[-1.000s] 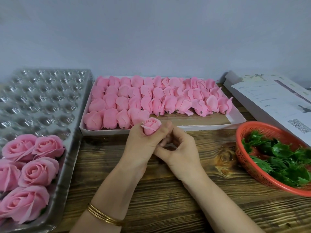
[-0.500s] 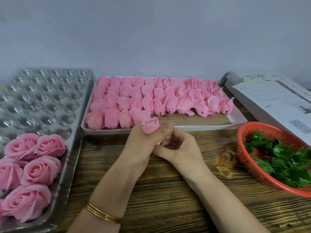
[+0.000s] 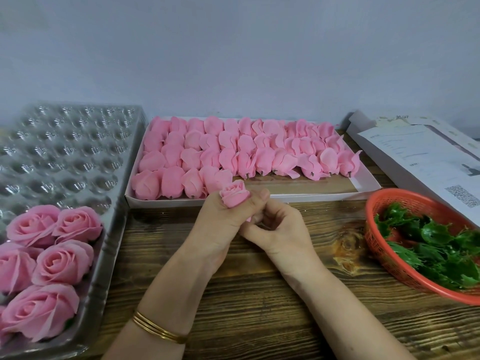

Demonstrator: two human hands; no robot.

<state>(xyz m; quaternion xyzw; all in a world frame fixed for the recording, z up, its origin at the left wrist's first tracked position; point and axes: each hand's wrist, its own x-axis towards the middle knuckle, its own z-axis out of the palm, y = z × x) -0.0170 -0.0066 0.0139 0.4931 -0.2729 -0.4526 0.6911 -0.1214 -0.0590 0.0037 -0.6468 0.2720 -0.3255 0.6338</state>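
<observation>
head view: left hand (image 3: 220, 222) and right hand (image 3: 278, 229) hide rosebud (image 3: 234, 194) base.

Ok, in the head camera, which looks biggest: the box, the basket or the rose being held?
1. Box
2. Basket, cut off at the edge but still smaller
3. Rose

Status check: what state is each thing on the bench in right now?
rosebud, upright, gripped by left hand
right hand, curled at the bud's base, grip hidden
white box, mostly full of buds, front row half bare
silver tray, open roses at near end, remaining cells empty
orange basket, holding green leaves
</observation>
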